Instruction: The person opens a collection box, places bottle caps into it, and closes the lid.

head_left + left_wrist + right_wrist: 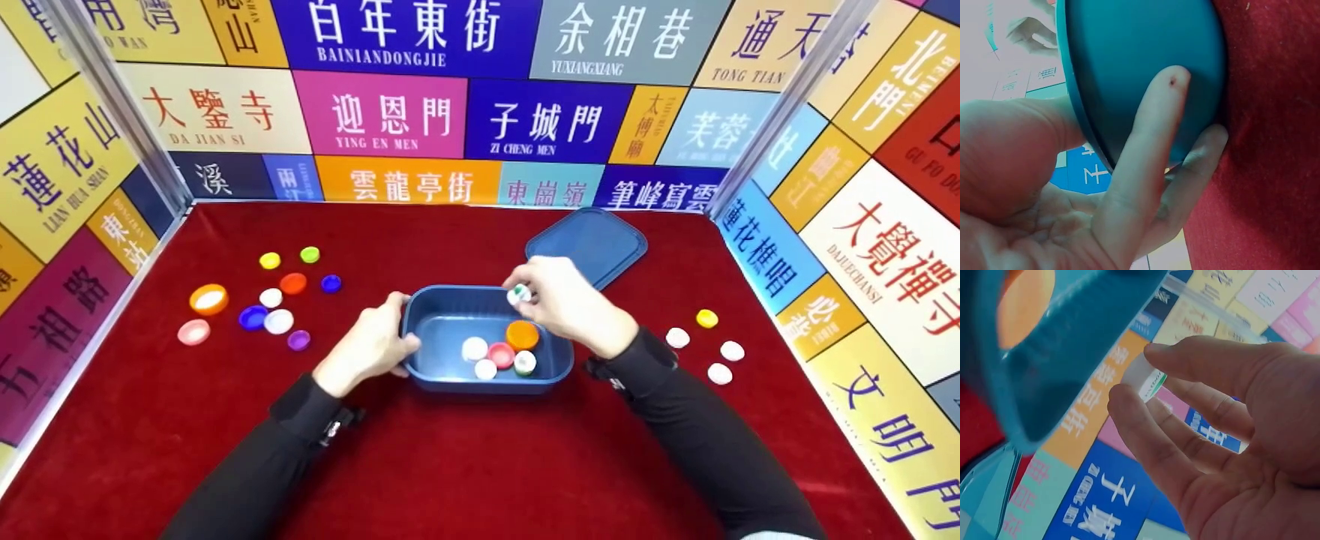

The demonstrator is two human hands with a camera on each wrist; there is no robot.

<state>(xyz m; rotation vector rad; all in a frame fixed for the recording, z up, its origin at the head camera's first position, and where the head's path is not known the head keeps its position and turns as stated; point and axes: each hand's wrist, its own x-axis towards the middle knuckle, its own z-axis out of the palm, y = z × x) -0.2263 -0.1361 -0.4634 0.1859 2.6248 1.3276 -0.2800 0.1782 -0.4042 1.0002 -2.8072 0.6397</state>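
Note:
A blue rectangular plastic container (442, 386) stands on the red cloth. My left hand (373, 337) holds its left end, the thumb over the rim and the fingers against the outer wall (1123, 50). Above the far right part of the container, my right hand (566, 300) pinches a white bottle cap (1141, 377) with green print between thumb and index finger. Inside the container lie an orange cap (522, 335), a pink cap (501, 355) and several white caps (474, 349), one of them with green on it.
Many coloured bottle caps, such as an orange one (209, 300) and a purple one (298, 340), are scattered at the left. A yellow cap (706, 319) and three white caps (720, 373) lie at the right. A blue lid (600, 240) lies behind the container. Printed panels (382, 116) wall the table.

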